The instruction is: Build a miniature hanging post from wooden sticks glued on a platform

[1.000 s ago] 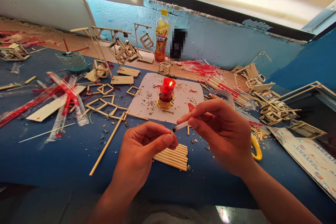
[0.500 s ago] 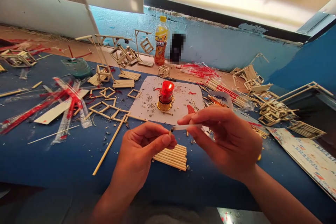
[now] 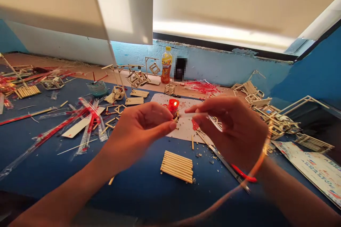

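Observation:
My left hand (image 3: 138, 131) is raised over the blue table, thumb and fingers pinched on a small piece I cannot make out. My right hand (image 3: 234, 131) pinches a thin white stick (image 3: 193, 115) whose tip points at the left fingertips. A long thin stick (image 3: 226, 195) is blurred below the right wrist. Just behind both hands a lit red candle (image 3: 173, 106) stands on a white card (image 3: 186, 129). A flat panel of glued sticks (image 3: 177, 166) lies on the table below my hands.
Small stick frames and cubes (image 3: 135, 78) crowd the back and right side (image 3: 271, 113). Red-and-clear wrappers (image 3: 87, 120) lie at left. An orange drink bottle (image 3: 166, 64) stands by the blue wall. A red-handled tool (image 3: 239, 173) lies under my right hand; printed card (image 3: 314, 170) at right.
Both hands have risen and moved away from me toward the candle, still pinched together. The camera tilted upward, showing more wall and ceiling.

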The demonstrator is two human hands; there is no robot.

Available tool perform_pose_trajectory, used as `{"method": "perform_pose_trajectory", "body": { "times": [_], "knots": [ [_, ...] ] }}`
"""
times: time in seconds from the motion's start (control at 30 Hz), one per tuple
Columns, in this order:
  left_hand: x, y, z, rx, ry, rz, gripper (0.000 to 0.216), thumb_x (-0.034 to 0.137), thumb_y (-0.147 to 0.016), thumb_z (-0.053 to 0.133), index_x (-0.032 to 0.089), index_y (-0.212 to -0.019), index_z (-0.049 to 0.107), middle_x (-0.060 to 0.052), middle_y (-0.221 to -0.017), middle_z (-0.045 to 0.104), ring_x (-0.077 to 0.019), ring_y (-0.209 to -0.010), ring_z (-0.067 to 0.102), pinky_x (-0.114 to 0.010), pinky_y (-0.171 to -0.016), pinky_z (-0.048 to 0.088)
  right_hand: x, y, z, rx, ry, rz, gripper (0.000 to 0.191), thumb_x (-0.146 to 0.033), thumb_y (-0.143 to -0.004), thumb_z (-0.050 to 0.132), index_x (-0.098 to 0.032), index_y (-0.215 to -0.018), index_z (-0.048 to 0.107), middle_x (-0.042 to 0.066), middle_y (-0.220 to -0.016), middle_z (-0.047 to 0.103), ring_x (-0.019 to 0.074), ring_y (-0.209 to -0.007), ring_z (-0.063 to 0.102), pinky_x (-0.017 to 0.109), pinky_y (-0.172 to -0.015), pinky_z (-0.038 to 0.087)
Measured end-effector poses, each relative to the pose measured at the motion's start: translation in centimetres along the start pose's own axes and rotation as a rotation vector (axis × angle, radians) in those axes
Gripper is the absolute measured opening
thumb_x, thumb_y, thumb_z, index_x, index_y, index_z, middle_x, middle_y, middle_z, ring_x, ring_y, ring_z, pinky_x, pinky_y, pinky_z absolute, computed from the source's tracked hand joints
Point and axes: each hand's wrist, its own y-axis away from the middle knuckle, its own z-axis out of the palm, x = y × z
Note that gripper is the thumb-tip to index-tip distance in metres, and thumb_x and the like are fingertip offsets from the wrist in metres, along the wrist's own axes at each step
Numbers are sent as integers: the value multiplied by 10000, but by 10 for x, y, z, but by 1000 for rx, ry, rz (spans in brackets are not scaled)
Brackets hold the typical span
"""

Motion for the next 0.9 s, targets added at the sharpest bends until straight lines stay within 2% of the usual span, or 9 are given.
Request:
{"method": "perform_pose_trajectory", "body": {
  "times": [0.07, 0.2, 0.37, 0.5, 0.9],
  "knots": [
    [-2, -18, -2, -8, -64, -4, 125, 252, -780, 899, 236, -799, 777, 28, -752, 792, -115, -703, 739, -158, -639, 545, 18, -11, 2, 43, 67, -18, 220, -129, -930, 747, -277, -1078, 684, -20, -992, 735, 186, -889, 767, 369, -809, 640],
    [-20, -46, -7, -2, -221, 3, 195, 363, -804, 882, 230, -835, 742, 0, -783, 807, -154, -748, 757, -229, -677, 539, 60, -25, 7, 34, 200, 50, 119, -163, -951, 698, -258, -1012, 660, -19, -954, 729, 156, -825, 730, 344, -778, 623],
    [-41, -60, -13, 38, -300, -3, 266, 407, -776, 890, 209, -800, 714, 0, -728, 753, -156, -683, 704, -261, -625, 484, 92, -25, 14, -1, 254, 86, 115, -140, -927, 688, -246, -966, 667, -9, -930, 743, 168, -838, 724, 360, -797, 606],
    [-48, -64, -16, 54, -329, -18, 240, 382, -767, 873, 202, -801, 717, -8, -742, 738, -161, -683, 675, -281, -633, 471, 99, -22, 15, -12, 262, 103, 111, -138, -923, 685, -238, -966, 668, -2, -961, 750, 170, -865, 730, 366, -829, 603],
    [-50, -62, -17, 44, -368, -35, 259, 416, -766, 870, 205, -824, 732, -61, -805, 808, -239, -777, 759, -330, -671, 523, 98, -21, 14, -54, 299, 63, 106, -133, -916, 715, -226, -961, 694, -2, -922, 758, 175, -853, 719, 360, -793, 566]
  ]
}}
